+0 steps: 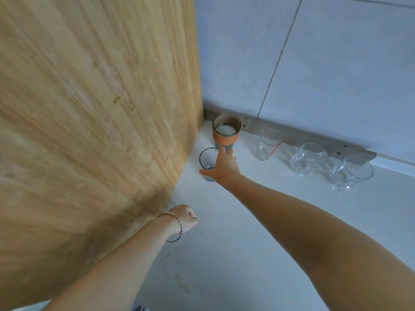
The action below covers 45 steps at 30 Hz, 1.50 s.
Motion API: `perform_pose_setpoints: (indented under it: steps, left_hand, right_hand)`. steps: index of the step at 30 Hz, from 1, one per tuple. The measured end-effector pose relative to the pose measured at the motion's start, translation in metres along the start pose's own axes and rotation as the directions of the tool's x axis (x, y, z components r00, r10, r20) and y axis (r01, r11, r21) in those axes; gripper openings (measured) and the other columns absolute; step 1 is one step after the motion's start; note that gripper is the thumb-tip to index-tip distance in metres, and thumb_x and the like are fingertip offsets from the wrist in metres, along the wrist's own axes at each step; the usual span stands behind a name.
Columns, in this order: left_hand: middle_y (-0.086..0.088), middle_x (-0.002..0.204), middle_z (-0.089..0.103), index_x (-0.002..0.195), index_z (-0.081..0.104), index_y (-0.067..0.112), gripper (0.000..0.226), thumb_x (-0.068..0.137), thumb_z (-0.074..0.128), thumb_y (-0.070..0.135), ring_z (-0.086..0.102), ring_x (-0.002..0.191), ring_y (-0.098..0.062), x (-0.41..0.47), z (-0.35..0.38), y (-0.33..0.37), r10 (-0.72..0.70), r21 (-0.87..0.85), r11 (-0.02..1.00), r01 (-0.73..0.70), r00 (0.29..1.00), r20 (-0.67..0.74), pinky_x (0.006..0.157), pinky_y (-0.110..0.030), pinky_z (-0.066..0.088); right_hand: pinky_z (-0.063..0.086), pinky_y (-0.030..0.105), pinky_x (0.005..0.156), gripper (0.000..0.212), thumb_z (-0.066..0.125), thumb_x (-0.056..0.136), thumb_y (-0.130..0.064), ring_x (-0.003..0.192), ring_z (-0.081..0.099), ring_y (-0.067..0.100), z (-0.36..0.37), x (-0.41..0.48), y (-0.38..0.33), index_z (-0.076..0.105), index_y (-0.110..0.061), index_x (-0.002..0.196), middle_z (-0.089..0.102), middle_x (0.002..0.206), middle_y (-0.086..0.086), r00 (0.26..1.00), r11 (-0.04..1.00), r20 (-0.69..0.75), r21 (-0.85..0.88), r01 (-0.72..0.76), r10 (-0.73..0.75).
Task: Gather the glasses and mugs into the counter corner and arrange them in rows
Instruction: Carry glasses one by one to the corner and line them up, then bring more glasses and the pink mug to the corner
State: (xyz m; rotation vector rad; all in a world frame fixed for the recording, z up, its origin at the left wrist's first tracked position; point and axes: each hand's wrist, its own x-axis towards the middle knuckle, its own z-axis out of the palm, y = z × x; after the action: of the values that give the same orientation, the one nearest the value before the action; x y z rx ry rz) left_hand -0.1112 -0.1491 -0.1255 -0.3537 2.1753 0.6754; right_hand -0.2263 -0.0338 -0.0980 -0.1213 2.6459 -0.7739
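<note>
On my left the wooden panel [89, 108] walls off the corner, and my left hand [183, 217] rests near its foot, curled into a loose fist with nothing in it.

Next to the right, my right hand [221, 167] has its grip closed around the dark ribbed glass [207, 159], thumb low on the near side and fingers over the far rim, so the glass stands just beside the panel on the white worktop [224, 243]. Directly behind it, tight in the corner, stands the orange-banded cup [226, 131]; the two look to be touching or nearly so, though my hand hides the gap.

Further right along the grey wall strip [303, 135] come the pieces not yet gathered: a tall clear glass [268, 144] near the cup but apart from it, then a clear glass mug [310, 157], and last a second clear mug [352, 172], well away from the corner.

By my reckoning the job is at an early stage: one column of two is started in the corner, and three pieces wait to be drawn in and squared into rows. Other pieces may lie out of view.
</note>
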Motion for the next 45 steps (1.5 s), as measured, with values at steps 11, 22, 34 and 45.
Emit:
perform_pose_setpoints:
  steps: [11,22,34,45]
  left_hand:
    - [0.002,0.057,0.030,0.055,0.028,0.024,0.036,0.086,0.040,0.010,0.025,0.048,-0.012,0.001,0.010,0.037,0.059,0.173,0.983,-0.066,0.997,0.041,0.048,-0.024,0.018]
    - [0.005,0.069,0.040,0.066,0.051,0.028,0.024,0.086,0.045,0.015,0.040,0.077,-0.018,-0.006,0.119,0.227,0.282,0.409,0.857,-0.313,0.950,0.136,0.055,-0.023,0.030]
    - [0.003,0.060,0.033,0.060,0.034,0.027,0.029,0.085,0.039,0.012,0.034,0.071,-0.019,-0.051,0.328,0.445,0.358,0.467,0.768,-0.439,0.898,0.255,0.049,-0.024,0.020]
    - [0.014,0.070,0.048,0.086,0.053,0.024,0.009,0.090,0.044,0.025,0.052,0.082,-0.015,-0.064,0.378,0.494,0.302,0.535,0.752,-0.385,0.923,0.239,0.073,-0.019,0.040]
  right_hand:
    - [0.055,0.030,0.082,0.047,0.066,0.084,-0.014,0.094,0.065,0.026,-0.035,-0.067,0.106,0.054,0.003,0.126,0.057,0.097,0.014,0.874,0.869,0.398,0.283,-0.407,0.280]
    - [0.036,0.015,0.056,0.043,0.054,0.091,-0.026,0.080,0.052,0.021,-0.148,-0.218,0.324,0.052,-0.006,0.129,0.054,0.095,0.005,0.837,0.861,0.251,0.032,-0.508,0.485]
    - [0.039,0.028,0.097,0.040,0.051,0.091,-0.027,0.125,0.047,0.018,-0.275,-0.378,0.600,0.050,-0.017,0.130,0.052,0.134,0.001,0.773,0.780,0.105,-0.102,-0.617,0.625]
    - [0.034,0.038,0.106,0.061,0.066,0.082,-0.029,0.129,0.038,0.028,-0.360,-0.401,0.718,0.043,-0.019,0.137,0.040,0.138,0.009,0.733,0.744,-0.292,-0.096,-0.661,0.614]
